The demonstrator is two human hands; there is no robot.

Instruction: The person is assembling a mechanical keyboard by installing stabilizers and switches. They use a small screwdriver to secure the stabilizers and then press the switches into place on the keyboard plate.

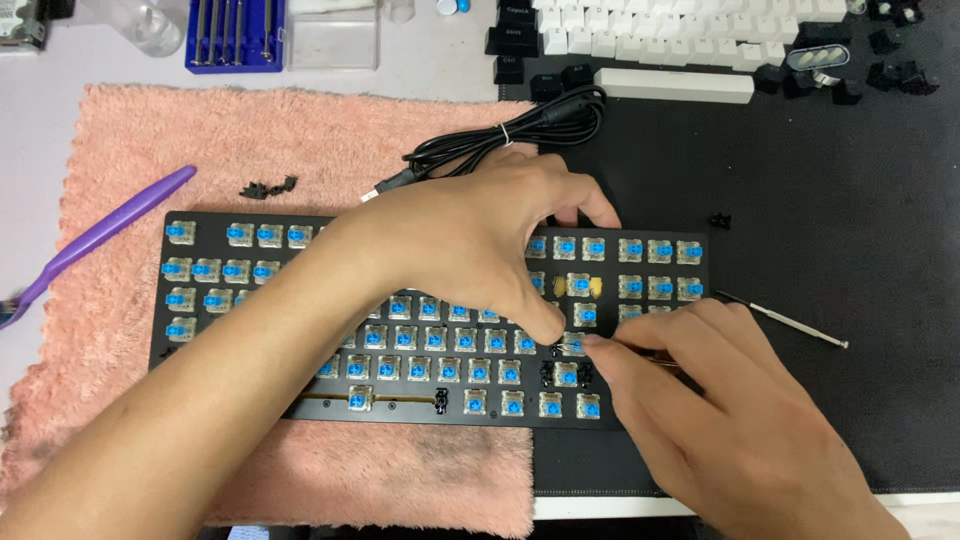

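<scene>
Two bare hands meet over the stripped keyboard, its blue-stemmed switches exposed. Your left hand drapes across the board's middle, fingers pinched onto a switch toward its lower right. Your right hand comes in from the board's lower right corner, fingertips closed against that same switch; whether they hold a tool cannot be told. Behind the keyboard lies a coiled black cable; a thin screwdriver rests just right of it, a pink towel beneath.
</scene>
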